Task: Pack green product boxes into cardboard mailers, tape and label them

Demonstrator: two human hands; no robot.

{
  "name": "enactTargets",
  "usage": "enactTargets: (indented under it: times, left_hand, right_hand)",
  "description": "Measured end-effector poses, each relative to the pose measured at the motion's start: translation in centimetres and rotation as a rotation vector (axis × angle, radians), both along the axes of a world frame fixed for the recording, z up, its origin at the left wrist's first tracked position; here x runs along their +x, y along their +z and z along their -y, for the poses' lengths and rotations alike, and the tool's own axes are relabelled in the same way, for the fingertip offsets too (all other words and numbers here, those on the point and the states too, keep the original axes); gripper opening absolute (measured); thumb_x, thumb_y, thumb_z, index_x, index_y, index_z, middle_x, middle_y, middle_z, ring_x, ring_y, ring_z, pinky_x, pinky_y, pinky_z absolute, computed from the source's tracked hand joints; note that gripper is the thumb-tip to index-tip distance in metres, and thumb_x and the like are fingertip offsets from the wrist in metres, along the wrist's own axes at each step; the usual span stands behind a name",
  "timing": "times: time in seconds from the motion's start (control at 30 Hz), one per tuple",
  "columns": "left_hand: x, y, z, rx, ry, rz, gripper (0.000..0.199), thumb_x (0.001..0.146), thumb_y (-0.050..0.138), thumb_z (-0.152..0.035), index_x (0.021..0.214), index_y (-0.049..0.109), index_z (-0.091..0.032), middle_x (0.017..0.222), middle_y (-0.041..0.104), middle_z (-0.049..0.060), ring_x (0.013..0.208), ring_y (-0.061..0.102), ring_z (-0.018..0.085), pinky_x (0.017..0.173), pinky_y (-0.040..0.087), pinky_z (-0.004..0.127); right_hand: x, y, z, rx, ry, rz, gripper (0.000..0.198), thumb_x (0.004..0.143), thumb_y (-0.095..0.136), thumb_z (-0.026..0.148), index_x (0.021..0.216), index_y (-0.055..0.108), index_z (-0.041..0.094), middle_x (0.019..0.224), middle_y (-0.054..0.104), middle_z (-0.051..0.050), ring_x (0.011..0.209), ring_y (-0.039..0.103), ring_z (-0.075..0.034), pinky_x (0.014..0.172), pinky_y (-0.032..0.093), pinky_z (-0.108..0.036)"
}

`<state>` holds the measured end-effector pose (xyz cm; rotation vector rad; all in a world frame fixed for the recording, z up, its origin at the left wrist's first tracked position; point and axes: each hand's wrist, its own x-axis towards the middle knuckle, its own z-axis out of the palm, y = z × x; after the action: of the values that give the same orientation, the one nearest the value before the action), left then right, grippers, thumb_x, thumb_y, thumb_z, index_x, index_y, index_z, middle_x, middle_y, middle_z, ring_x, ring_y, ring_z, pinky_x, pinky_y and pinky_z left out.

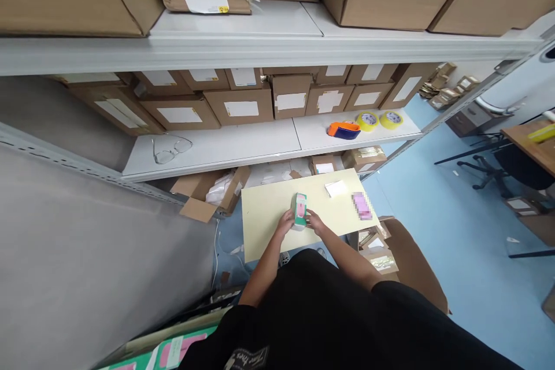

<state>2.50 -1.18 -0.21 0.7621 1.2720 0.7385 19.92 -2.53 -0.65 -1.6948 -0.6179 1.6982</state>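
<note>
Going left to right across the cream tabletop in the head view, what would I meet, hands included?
Left hand → green-and-pink box → right hand → flat white item → blurred purple item.

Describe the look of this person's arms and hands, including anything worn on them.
The person wears a black short-sleeved top with pale lettering low in the view. Below the sleeves, both forearms are bare. The left hand and right hand are ungloved.
</note>
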Motion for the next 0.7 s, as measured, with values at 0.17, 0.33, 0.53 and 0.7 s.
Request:
enactTargets:
  times: [0.17, 0.33, 0.53, 0.7]
  left_hand:
    - [-2.2, 2.0, -4.0, 0.1, -0.034, 0.06, 0.067, 0.072, 0.079, -0.023, 0.138, 0.066, -0.016, 0.136, 0.07, 0.019, 0.131, 0.063, 0.031, 0.113, 0.045, 0.045]
    - [-0.9, 2.9, -6.5, 0.215, -0.055, -0.078, 0.07, 0.071, 0.074, -0.014, 0.14, 0.064, -0.015, 0.141, 0.068, 0.016, 0.131, 0.063, 0.026, 0.111, 0.046, 0.037]
    - [0.8, 3.1, -8.2, 0.165, 0.004, -0.465, 0.05, 0.077, 0.079, -0.03, 0.125, 0.071, -0.019, 0.126, 0.075, 0.011, 0.123, 0.066, 0.026, 0.105, 0.048, 0.035]
    - [2.1, 3.6, -8.0, 0.145, -0.032, -0.609, 0.036, 0.087, 0.072, -0.032, 0.121, 0.073, -0.021, 0.111, 0.078, 0.009, 0.116, 0.069, 0.027, 0.101, 0.049, 0.035]
  right_hand:
    - [-0.6, 2.8, -1.4, 0.065, -0.055, -0.029, 0.062, 0.077, 0.064, 0.033, 0.138, 0.063, 0.026, 0.108, 0.076, -0.006, 0.087, 0.072, -0.019, 0.087, 0.055, -0.035]
    - [-0.7, 3.8, -2.5, 0.153, 0.024, -0.032, 0.076, 0.071, 0.064, 0.022, 0.146, 0.056, 0.032, 0.129, 0.071, -0.006, 0.105, 0.069, -0.021, 0.095, 0.054, -0.039]
    - [0.2, 3.6, -4.6, 0.333, 0.088, 0.204, 0.086, 0.063, 0.069, 0.015, 0.146, 0.055, 0.03, 0.144, 0.063, -0.007, 0.131, 0.056, -0.03, 0.11, 0.046, -0.046]
    - [0.3, 3.0, -4.5, 0.416, 0.127, 0.244, 0.074, 0.07, 0.056, 0.014, 0.142, 0.055, 0.031, 0.14, 0.064, -0.004, 0.127, 0.06, -0.026, 0.11, 0.048, -0.045]
